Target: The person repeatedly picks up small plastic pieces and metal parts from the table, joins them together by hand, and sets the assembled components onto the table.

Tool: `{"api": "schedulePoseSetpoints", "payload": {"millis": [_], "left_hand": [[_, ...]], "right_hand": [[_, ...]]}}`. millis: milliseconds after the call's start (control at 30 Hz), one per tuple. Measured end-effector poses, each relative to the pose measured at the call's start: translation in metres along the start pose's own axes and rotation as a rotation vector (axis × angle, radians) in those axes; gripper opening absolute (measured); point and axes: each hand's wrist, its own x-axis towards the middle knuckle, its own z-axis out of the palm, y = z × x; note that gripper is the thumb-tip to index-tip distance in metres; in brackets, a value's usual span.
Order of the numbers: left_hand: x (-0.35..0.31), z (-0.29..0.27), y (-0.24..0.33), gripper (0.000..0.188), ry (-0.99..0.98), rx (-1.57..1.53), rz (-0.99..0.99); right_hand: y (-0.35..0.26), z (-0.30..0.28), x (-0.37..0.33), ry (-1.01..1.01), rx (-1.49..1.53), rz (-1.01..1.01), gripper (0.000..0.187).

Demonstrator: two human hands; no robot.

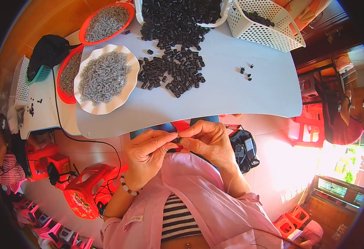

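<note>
My left hand (148, 150) and my right hand (210, 143) meet above my lap, just off the table's near edge. Thumbs and forefingers of both pinch a small dark part (177, 141), mostly covered by the fingertips. On the table ahead, a loose heap of short black plastic pieces (173, 70) spreads out from a white tray (139, 16). To its left is a white wavy-rimmed dish (101, 110) full of small silvery pieces (103, 79) that look like springs. Several small black parts with thin pins (246, 72) lie apart on the right.
Two red bowls, one far (82, 36) and one near (67, 98), hold more silvery pieces. A white perforated basket (269, 37) stands far right. A black cable (86, 140) hangs off the table's left side toward a red stool (82, 195). A black bag (244, 151) sits beyond my right hand.
</note>
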Motion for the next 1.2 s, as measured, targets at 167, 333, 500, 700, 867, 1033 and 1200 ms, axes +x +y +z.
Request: {"api": "schedulePoseSetpoints", "payload": {"millis": [167,333,500,700,867,1033,1200], "left_hand": [[-0.001,-0.001,-0.002,0.028,-0.023,0.074,0.032],[-0.005,0.0,-0.007,0.028,-0.025,0.122,0.073],[-0.004,-0.004,-0.001,0.032,-0.057,0.135,0.108],[-0.004,-0.008,0.011,0.038,-0.099,0.15,0.146],[-0.007,-0.009,0.017,0.041,-0.121,0.183,0.176],[-0.011,-0.008,0.016,0.042,-0.121,0.212,0.178],[-0.017,-0.008,0.015,0.042,-0.115,0.222,0.16]], "right_hand": [[0.003,0.003,-0.001,0.077,-0.053,-0.046,0.011],[-0.001,0.005,-0.003,0.061,-0.201,-0.025,0.006],[-0.006,-0.005,0.003,-0.045,-0.154,0.028,0.005],[-0.003,-0.015,0.008,-0.224,0.095,0.179,0.017],[0.002,-0.017,0.01,-0.293,0.109,0.207,0.024],[0.005,-0.014,0.009,-0.301,0.106,0.21,0.031],[0.003,-0.008,0.006,-0.286,0.006,0.146,0.049]]}}
